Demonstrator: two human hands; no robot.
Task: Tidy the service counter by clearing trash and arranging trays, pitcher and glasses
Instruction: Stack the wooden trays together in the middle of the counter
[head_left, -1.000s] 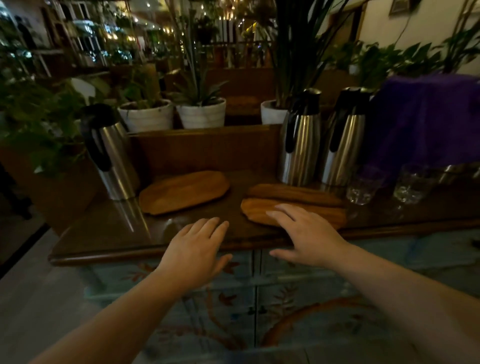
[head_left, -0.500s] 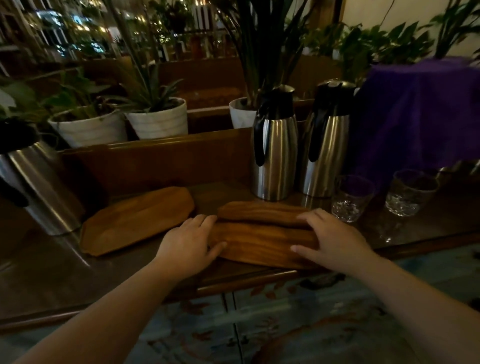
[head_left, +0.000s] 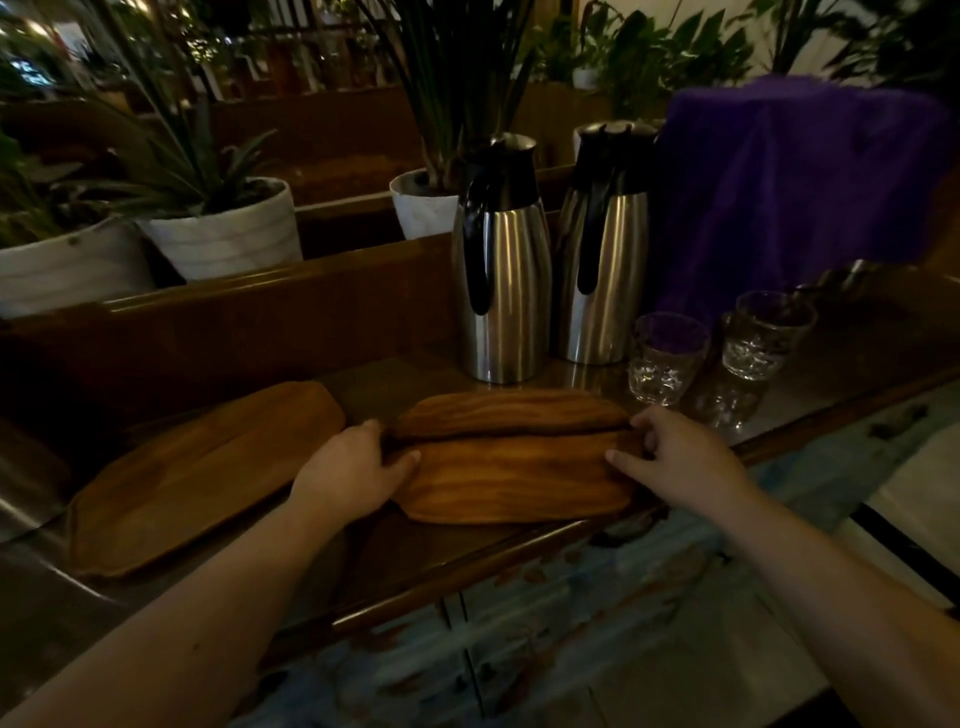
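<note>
- Step in hand, as judged: taking up the near wooden tray (head_left: 514, 480) to stack or square it with the others.
- Left hand (head_left: 353, 475) is curled on the tray's left end, thumb laid on top, fingers tucked at the rim. Right hand (head_left: 675, 457) pinches the right end, index finger on the top face, remaining fingers bent at the far rim.
- The near tray lies close to the front edge of the worktop (head_left: 436, 551), about mid-length. A second tray (head_left: 511, 413) sits directly behind it, the long edges touching or overlapping; which cannot be told.
- A third tray (head_left: 202, 467) lies toward the left end of the worktop, angled, apart from the pair.
- Recommended handling: lift both ends evenly and keep the tray level; the rear tray may drag along if the edges overlap.
- Hazard: two glasses (head_left: 670, 356) stand just beyond the right hand. Keep the right elbow and tray end from swinging that way.
- Two steel pitchers (head_left: 501, 280) stand upright behind the trays, toward the back edge. Leave clearance there.
- Worktop is dark polished wood with a raised back rail, reflective. No trash is discernible on it.
- Room is dim; potted plants (head_left: 223, 234) stand behind the rail, a purple cloth (head_left: 795, 176) drapes something at the right end.
</note>
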